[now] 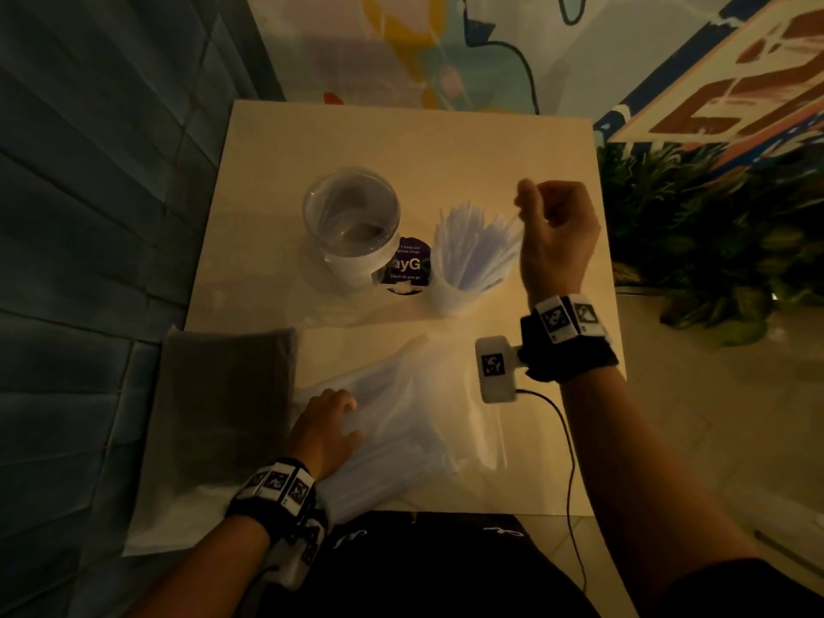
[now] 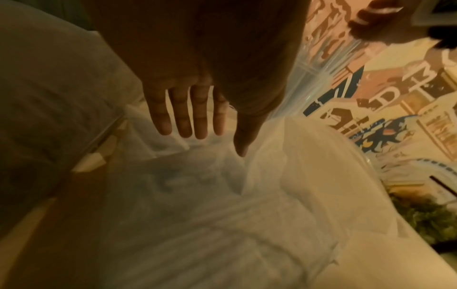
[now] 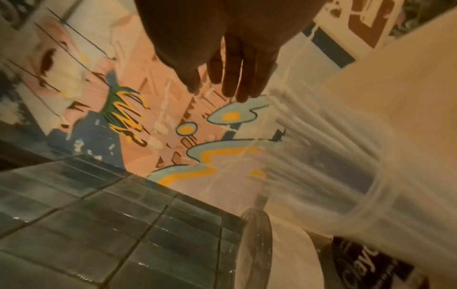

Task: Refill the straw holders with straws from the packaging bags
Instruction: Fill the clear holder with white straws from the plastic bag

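Observation:
Two clear straw holders stand mid-table. The left holder (image 1: 352,216) holds only a few straws. The right holder (image 1: 450,296) is packed with wrapped straws (image 1: 472,247) that fan outward. My right hand (image 1: 524,202) hovers at the right edge of the fan's tops with loose fingers and holds nothing; the right wrist view shows its fingers (image 3: 232,84) straight above the straws (image 3: 321,146). My left hand (image 1: 343,412) lies flat on a clear packaging bag of straws (image 1: 410,421) near the front edge. In the left wrist view its straight fingers (image 2: 197,125) press the bag (image 2: 222,215).
A second bag with grey contents (image 1: 227,394) lies at the table's front left. A purple round sticker (image 1: 412,263) sits between the holders. A tiled wall (image 1: 89,260) runs along the left, and a leafy plant (image 1: 695,243) stands at the right.

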`<state>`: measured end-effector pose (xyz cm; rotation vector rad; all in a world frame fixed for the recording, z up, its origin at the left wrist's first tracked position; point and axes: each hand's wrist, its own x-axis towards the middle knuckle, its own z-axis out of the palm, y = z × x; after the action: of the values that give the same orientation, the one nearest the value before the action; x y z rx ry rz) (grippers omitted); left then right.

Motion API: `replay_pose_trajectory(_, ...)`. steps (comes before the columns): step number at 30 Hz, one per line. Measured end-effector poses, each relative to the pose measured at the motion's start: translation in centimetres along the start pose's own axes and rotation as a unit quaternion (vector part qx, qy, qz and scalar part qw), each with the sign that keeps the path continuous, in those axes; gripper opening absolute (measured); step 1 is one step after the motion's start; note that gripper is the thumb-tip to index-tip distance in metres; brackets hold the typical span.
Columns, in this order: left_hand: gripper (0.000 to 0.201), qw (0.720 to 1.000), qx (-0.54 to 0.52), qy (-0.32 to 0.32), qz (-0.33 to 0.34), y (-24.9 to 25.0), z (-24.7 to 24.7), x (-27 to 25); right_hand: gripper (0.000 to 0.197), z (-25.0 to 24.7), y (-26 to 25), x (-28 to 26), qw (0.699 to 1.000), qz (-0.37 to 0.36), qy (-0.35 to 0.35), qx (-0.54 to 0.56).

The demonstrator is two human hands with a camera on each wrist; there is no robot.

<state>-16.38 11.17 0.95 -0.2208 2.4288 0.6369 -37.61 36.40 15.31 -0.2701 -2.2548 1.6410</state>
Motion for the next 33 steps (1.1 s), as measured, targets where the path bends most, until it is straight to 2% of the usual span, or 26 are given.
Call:
replay_pose_trajectory(2, 0.042, 0.999, 0.036, 0.008, -0.012, -0.2, 0.0, 0.2, 0.021, -2.1, 0.2, -1.1, 0.999, -0.028, 0.035, -0.011)
replay_pose_trajectory(4, 0.046, 0.998, 0.053, 0.003, -0.020, -0.6, 0.3, 0.2, 0.017, -3.9, 1.5, -3.1, 0.998, -0.031, 0.036, -0.029)
replay_pose_trajectory(6, 0.051, 0.998, 0.062, 0.004, -0.008, -1.4, 1.0, 0.2, 0.014, -5.0, 4.3, -6.0, 0.998, 0.017, -0.003, -0.057)
replay_pose_trajectory(8, 0.054, 0.997, 0.074, 0.008, -0.006, -1.7, 1.5, -0.1, 0.010, -5.5, 7.5, -9.2, 0.986, 0.103, -0.078, -0.107)
replay_pose_trajectory(12, 0.055, 0.994, 0.108, 0.005, -0.015, -1.6, 2.2, -0.1, 0.015, -5.3, 12.7, -14.2, 0.915, 0.251, -0.233, -0.214)
replay_pose_trajectory(16, 0.055, 0.993, 0.114, 0.007, -0.021, -1.6, 2.6, 0.3, 0.023, -3.5, 14.9, -16.1, 0.853, 0.331, -0.351, -0.199)
replay_pose_trajectory(18, 0.054, 0.993, 0.115, 0.011, -0.026, -1.5, 2.7, 0.6, 0.034, -2.1, 15.4, -16.6, 0.828, 0.331, -0.403, -0.204)
replay_pose_trajectory(20, 0.054, 0.993, 0.113, 0.010, -0.030, -1.4, 2.8, 0.8, 0.035, -0.7, 15.8, -17.1, 0.813, 0.319, -0.432, -0.224)
replay_pose_trajectory(23, 0.050, 0.994, 0.106, 0.007, -0.021, -1.6, 2.8, 1.1, 0.033, 0.6, 16.4, -17.5, 0.808, 0.293, -0.432, -0.272)
replay_pose_trajectory(26, 0.049, 0.997, 0.080, 0.008, 0.002, -2.0, 2.7, 1.1, 0.032, 1.3, 16.7, -17.6, 0.801, 0.300, -0.430, -0.290)
replay_pose_trajectory(30, 0.039, 0.997, 0.046, 0.027, 0.061, -2.9, 2.7, 0.8, 0.036, 1.1, 17.1, -17.7, 0.787, 0.310, -0.432, -0.312)
replay_pose_trajectory(32, 0.032, 0.995, 0.023, 0.040, 0.088, -3.4, 2.8, 0.6, 0.042, 0.9, 19.0, -18.1, 0.777, 0.313, -0.441, -0.322)
replay_pose_trajectory(33, 0.029, 0.994, 0.015, 0.043, 0.097, -3.5, 2.8, 0.5, 0.044, 0.9, 21.5, -18.4, 0.776, 0.313, -0.443, -0.323)
